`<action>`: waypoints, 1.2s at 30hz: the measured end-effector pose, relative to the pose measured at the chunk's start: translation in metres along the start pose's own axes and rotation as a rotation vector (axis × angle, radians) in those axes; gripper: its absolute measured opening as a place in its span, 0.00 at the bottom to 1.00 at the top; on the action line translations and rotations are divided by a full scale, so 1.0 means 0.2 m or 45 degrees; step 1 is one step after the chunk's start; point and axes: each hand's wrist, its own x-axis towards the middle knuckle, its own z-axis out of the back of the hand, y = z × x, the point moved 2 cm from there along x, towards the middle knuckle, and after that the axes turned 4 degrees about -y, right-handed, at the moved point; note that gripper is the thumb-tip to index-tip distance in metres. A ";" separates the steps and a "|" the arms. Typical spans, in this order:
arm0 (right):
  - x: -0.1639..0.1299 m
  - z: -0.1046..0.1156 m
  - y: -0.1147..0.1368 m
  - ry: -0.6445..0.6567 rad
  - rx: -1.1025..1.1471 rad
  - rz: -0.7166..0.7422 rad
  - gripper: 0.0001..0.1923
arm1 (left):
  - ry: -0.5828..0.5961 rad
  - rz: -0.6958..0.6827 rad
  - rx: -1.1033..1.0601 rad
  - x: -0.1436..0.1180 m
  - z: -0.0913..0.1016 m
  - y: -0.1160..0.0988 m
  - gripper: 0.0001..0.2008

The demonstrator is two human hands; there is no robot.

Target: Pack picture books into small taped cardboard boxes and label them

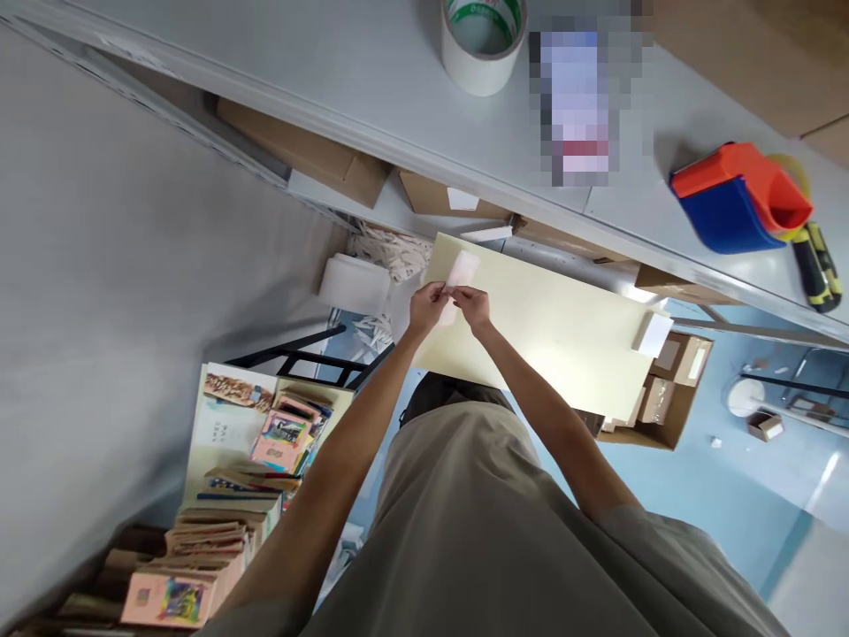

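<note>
My left hand [428, 305] and my right hand [472, 308] meet over a pale yellow table [563, 336] below me. Both pinch a small translucent white slip [460, 270], perhaps a label or a small bag, held just above the table's far end. My arms reach straight down past my grey-beige shirt. A small white block [653, 334] lies at the table's right edge.
A grey shelf [371, 88] runs across the top with a white tape roll [483, 40], an orange-and-blue tape dispenser [736, 199] and a yellow-black tool [819, 265]. Cardboard boxes [663, 389] stand right of the table, stacked books and cards [265, 442] at the left.
</note>
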 end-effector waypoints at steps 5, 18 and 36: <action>0.23 -0.09 0.07 -0.023 -0.596 0.082 0.11 | -0.048 0.148 0.172 0.27 -0.06 0.06 0.11; 0.32 -0.12 0.07 0.066 -0.888 0.170 0.10 | -0.246 0.316 0.218 0.17 -0.09 0.11 0.16; -1.01 -1.20 0.14 0.706 -0.485 1.223 0.17 | -1.569 0.017 -0.653 -1.61 1.37 0.43 0.24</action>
